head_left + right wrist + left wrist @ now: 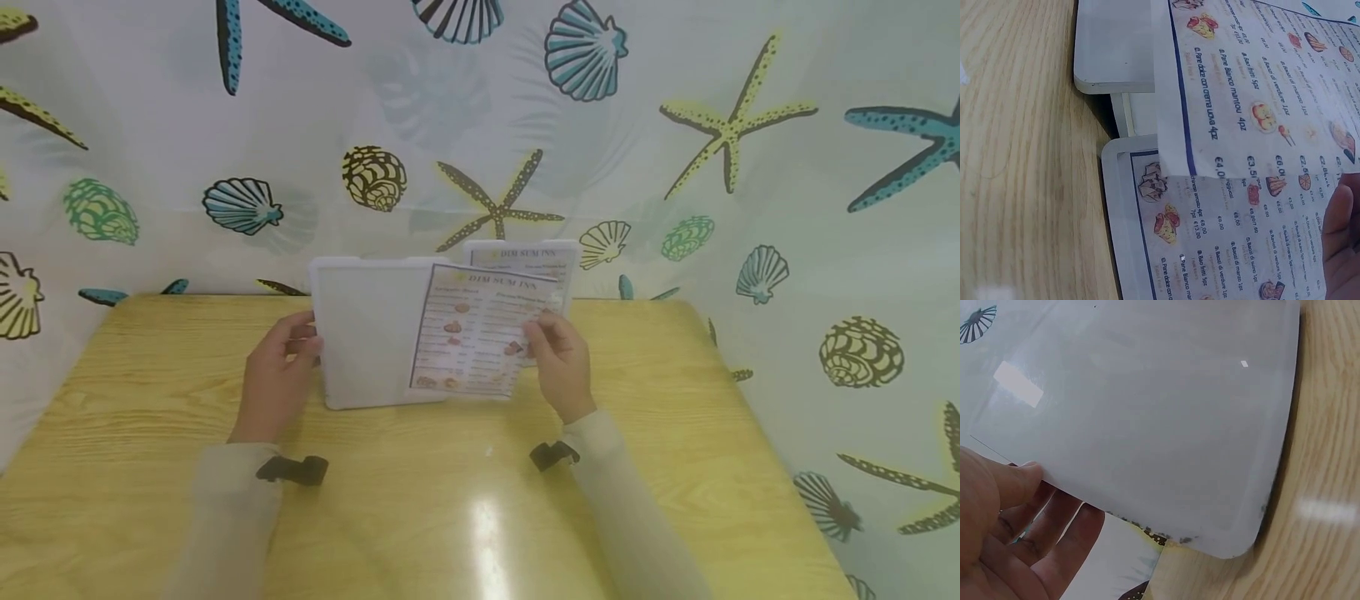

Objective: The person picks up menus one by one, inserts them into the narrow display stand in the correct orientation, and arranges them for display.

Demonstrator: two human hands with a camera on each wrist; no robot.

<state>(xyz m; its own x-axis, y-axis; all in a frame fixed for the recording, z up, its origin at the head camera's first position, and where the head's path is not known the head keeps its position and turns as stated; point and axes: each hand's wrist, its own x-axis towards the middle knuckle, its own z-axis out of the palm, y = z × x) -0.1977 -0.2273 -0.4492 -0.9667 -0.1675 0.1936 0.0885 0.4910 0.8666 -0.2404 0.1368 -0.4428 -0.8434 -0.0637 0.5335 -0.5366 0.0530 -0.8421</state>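
A white rectangular menu holder (367, 333) with rounded corners stands tilted back on the table. My left hand (276, 379) grips its left edge, thumb on the front and fingers behind, as the left wrist view also shows. My right hand (561, 367) pinches the right side of a printed paper menu (467, 333) headed "DIM SUM INN". The sheet overlaps the right part of the white holder. Behind it is a second menu holder (573, 267) containing the same printed menu (1210, 237); the sheet hides much of it.
The wooden table (420, 500) has a shiny light reflection near its front. A white cloth (315, 125) printed with shells and starfish hangs behind the table and along its right side. Dark straps (296, 469) circle both wrists over pale sleeves (236, 500).
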